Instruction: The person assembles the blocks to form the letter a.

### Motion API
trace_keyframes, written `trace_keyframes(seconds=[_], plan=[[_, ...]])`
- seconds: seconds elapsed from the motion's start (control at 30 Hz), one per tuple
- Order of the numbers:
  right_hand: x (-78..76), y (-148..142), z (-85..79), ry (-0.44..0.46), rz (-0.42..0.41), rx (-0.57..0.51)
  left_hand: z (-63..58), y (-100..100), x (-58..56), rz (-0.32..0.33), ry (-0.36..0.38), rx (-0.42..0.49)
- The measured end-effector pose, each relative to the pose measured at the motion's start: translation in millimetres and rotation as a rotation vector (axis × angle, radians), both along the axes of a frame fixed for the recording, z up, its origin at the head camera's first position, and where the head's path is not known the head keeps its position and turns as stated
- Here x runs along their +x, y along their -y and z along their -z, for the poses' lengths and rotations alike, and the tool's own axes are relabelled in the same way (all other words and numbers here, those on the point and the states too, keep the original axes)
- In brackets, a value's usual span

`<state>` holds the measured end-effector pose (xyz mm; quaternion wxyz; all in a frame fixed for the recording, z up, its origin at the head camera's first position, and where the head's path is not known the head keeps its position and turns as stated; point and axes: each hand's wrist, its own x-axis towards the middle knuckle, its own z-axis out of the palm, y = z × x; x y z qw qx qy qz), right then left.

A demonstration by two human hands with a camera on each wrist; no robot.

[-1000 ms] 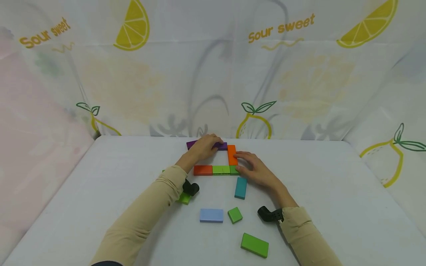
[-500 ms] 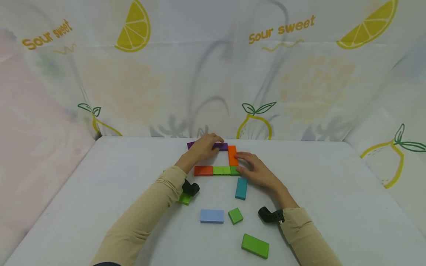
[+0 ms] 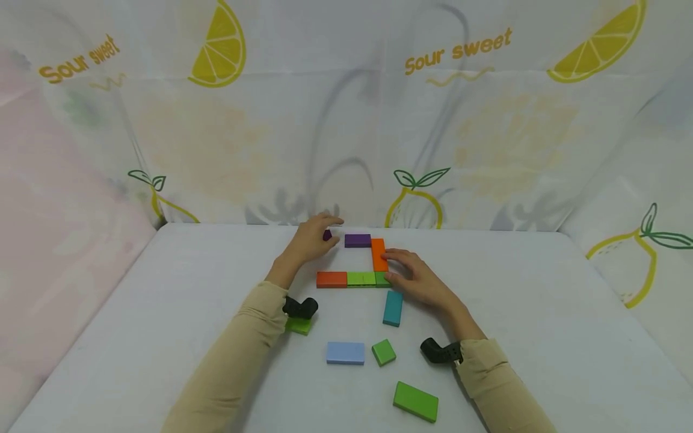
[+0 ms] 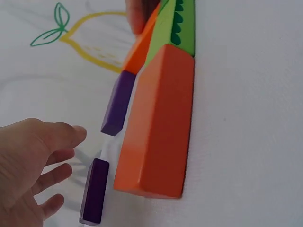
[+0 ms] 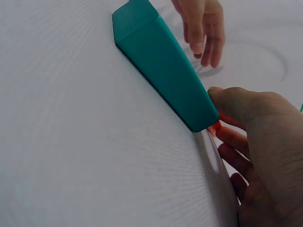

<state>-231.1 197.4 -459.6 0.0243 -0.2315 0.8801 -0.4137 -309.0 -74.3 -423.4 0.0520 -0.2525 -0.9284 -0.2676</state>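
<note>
left hand: shifted leftward | right-hand purple block: uncovered, now fully visible

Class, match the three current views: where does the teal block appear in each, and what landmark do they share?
Head: teal block below and slightly right of the picture's centre.
Left wrist: not in it.
Right wrist: large at top centre, slanting down toward the right hand.
Shared landmark: the left hand, at the left edge in left wrist, at the top in right wrist.
</note>
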Motion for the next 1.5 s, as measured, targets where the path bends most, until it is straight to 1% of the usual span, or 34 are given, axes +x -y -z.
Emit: trace_keyframes(seconds=[0.13, 0.27, 0.33, 0.5, 0.6, 0.77, 1.13, 1.5], plan=[[1.0, 0.0, 0.2, 0.005, 0.007, 0.011, 6.7, 12.1, 0.9, -0.041, 0.006, 0.077], [1.7, 0.3, 0.1, 0.006, 0.013, 0.024, 12.7, 20.0, 5.3, -0.080, 0.044, 0.115], [1.9, 0.7, 0.6, 0.003, 0.013, 0.022, 15.5, 23.1, 8.1, -0.089, 0.057, 0.134], [2.4, 1.6, 2.1, 0.016, 0.013, 0.017, 24.7, 30.4, 10.8, -0.113, 0.041, 0.179], [2.9, 2.0, 1.7, 0.013, 0.013, 0.017, 28.4, 32.4, 9.6, -0.119, 0.027, 0.199], [4.0, 2.5, -1.3, -0.005, 0.013, 0.016, 29.9, 33.0, 8.3, -0.122, 0.014, 0.218], [5.2, 2.4, -3.4, 0.023, 0.022, 0.025, 31.8, 31.4, 9.8, -0.125, -0.032, 0.222], [3.0, 1.8, -2.3, 0.033, 0.030, 0.037, 32.8, 31.7, 9.2, -0.130, -0.027, 0.217]])
